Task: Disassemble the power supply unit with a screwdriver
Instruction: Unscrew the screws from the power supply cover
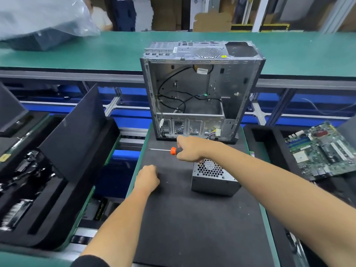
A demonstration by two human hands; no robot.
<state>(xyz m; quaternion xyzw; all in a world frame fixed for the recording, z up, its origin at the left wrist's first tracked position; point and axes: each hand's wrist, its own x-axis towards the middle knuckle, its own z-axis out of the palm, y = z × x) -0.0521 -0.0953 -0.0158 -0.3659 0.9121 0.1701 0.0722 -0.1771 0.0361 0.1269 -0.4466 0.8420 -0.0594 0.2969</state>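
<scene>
Two hands are working over the black tabletop (192,218). Her right hand (189,149) is gripping the screwdriver (169,150) by its handle; the tool is lying level, its long shaft running sideways with the tip pointing left. The left hand (147,178) is curling into a loose fist on the mat, holding nothing. Just under the right wrist, the power supply unit (213,178) is sitting with its honeycomb grille facing up, near the open computer case (196,89) standing behind.
</scene>
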